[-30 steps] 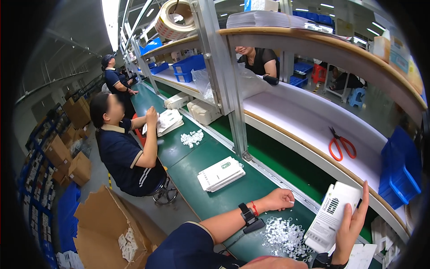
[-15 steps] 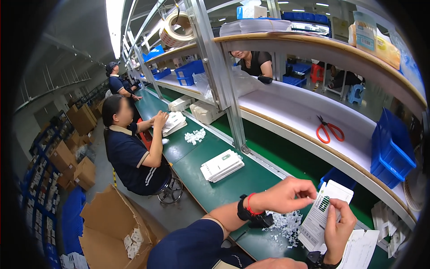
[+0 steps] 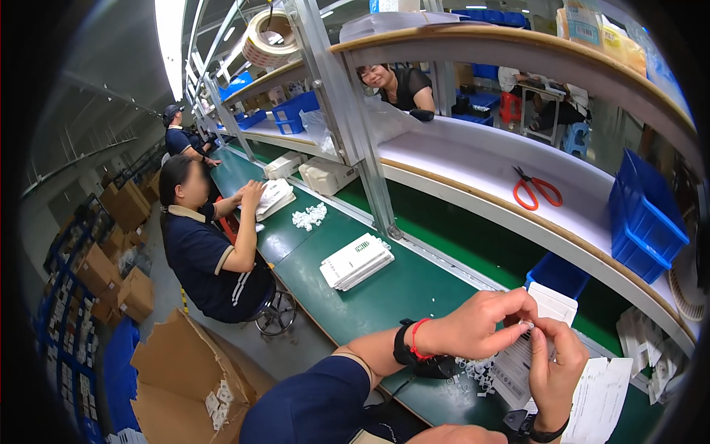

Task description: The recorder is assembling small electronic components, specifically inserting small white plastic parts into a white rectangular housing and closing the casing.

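Observation:
My left hand (image 3: 484,323), with a black band and a red cord at its wrist, pinches a small white plastic piece (image 3: 526,324) between thumb and fingertips. My right hand (image 3: 556,361) meets it from the other side, its fingers closed at the edge of a flat white printed carton (image 3: 512,376). The carton stands tilted behind both hands, which cover much of its face. Whether the piece touches the carton is hidden by my fingers. Loose small white pieces (image 3: 479,372) lie in a heap below my left wrist.
A stack of white cartons (image 3: 358,261) lies on the green bench (image 3: 299,274). Flattened white card (image 3: 603,399) is at right. Red-handled cutters (image 3: 538,189) and a blue bin (image 3: 645,218) occupy the shelf. At left a co-worker (image 3: 214,237) sits; an open cardboard box (image 3: 166,370) stands nearby.
My left hand has moved right with the small piece, up to my right hand at the carton. The view has shifted slightly, and more of the person behind the shelf shows.

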### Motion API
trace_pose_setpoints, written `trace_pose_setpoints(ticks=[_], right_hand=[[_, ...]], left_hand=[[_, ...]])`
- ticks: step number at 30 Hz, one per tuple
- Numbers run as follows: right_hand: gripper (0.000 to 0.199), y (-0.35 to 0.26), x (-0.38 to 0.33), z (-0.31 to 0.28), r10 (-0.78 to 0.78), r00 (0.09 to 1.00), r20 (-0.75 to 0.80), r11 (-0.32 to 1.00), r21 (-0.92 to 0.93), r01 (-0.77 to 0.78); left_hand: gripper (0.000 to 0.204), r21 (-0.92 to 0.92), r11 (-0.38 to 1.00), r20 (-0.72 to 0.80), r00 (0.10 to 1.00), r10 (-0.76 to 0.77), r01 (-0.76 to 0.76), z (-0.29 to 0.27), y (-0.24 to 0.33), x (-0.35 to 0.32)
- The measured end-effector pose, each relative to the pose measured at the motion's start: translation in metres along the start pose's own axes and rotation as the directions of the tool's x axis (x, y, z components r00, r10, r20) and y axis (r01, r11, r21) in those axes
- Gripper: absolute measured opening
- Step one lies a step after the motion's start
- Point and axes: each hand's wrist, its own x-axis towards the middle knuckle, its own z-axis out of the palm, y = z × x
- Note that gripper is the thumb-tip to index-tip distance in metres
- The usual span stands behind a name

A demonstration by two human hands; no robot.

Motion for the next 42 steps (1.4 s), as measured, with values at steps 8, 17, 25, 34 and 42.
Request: trace_pose_setpoints(ticks=[8, 17, 25, 34, 42], right_hand=[[0.009, 0.008, 0.004, 0.001, -0.056, 0.998, 0.028, 0.998, -0.03, 0.057], [0.008, 0.008, 0.004, -0.001, -0.069, 0.998, -0.007, 0.997, -0.043, 0.069], [0.009, 0.007, 0.002, -0.004, -0.068, 0.998, -0.007, 0.993, -0.094, 0.067], [0.022, 0.004, 0.013, 0.01, 0.061, 0.996, -0.064, 0.991, 0.127, -0.052], [0.01, 0.026, 0.005, -0.001, 0.109, 0.979, 0.172, 0.994, -0.007, -0.109]], left_hand=[[0.014, -0.117, 0.993, -0.036, 0.999, -0.032, 0.028, 0.004, -0.005, 0.004], [0.014, -0.029, 1.0, -0.009, 1.0, 0.007, -0.008, 0.006, -0.011, 0.006], [0.011, 0.064, 0.996, -0.046, 0.997, 0.062, -0.059, 0.005, -0.016, 0.008], [0.006, 0.078, 0.993, -0.106, 0.991, -0.08, 0.089, -0.002, -0.024, 0.006], [0.007, -0.045, 0.966, -0.124, 0.958, -0.259, 0.256, 0.008, -0.03, 0.008]])
